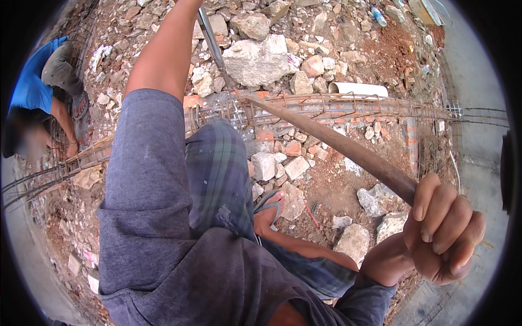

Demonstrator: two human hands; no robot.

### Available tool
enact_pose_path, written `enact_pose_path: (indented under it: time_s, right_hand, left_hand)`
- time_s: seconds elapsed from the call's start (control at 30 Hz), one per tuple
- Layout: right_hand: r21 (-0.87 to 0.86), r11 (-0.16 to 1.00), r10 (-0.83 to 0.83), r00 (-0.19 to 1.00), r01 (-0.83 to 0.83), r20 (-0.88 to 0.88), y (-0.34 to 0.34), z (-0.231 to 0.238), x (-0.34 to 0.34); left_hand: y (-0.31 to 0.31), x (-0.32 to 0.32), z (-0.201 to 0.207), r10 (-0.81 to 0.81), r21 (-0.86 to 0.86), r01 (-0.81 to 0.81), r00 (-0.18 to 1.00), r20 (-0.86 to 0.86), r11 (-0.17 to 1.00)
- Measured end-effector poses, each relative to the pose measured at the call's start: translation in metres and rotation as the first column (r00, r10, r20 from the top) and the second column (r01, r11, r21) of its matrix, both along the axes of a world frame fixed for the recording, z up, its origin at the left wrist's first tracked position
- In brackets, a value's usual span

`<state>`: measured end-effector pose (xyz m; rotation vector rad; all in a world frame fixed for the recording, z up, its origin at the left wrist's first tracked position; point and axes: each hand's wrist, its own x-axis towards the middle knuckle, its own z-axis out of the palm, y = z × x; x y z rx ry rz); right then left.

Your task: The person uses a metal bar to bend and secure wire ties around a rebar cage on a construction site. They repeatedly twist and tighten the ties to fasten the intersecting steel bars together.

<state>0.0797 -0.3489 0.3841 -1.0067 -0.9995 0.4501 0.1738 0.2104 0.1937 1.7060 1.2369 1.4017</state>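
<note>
My right hand (pixel 443 231), at the lower right, is closed round the thick end of a long brown bar (pixel 337 141) that looks like wood or rusty metal. The bar narrows as it slants up and left to the rebar cage (pixel 375 106). Its thin end is at a joint of steel bars (pixel 236 114), in front of my knee. My left forearm (pixel 168 43) reaches up past the top edge, so the hand on it is out of sight. Beside that forearm a grey metal rod (pixel 211 41) slants down toward the same joint; what holds its upper end cannot be seen.
Broken stones and a large pale block (pixel 255 61) lie beyond the cage. A white pipe piece (pixel 359 89) rests along it. Another person in a blue shirt (pixel 31 76) bends over the cage's left end. My sandalled foot (pixel 270 211) stands among rubble. A grey wall (pixel 478 70) is at right.
</note>
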Motion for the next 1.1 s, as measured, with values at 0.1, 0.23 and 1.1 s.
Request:
enact_pose_path:
  time_s: [0.1, 0.23, 1.1]
  right_hand:
    - [-0.046, 0.998, 0.044, 0.999, -0.043, 0.024, 0.013, 0.005, -0.01]
    - [-0.134, 0.991, 0.029, 0.998, -0.021, 0.057, 0.013, 0.014, -0.019]
    - [-0.072, 0.983, -0.173, 0.983, 0.169, -0.055, -0.035, -0.012, 0.025]
  left_hand:
    - [0.017, -0.021, -0.011, -0.014, 0.087, 0.022, 0.996, -0.089, 0.996]
    - [0.037, -0.006, -0.018, 0.081, 0.005, -0.081, 0.994, -0.07, 0.997]
    - [0.018, 0.035, -0.013, -0.137, 0.095, 0.139, 0.99, -0.025, 0.986]
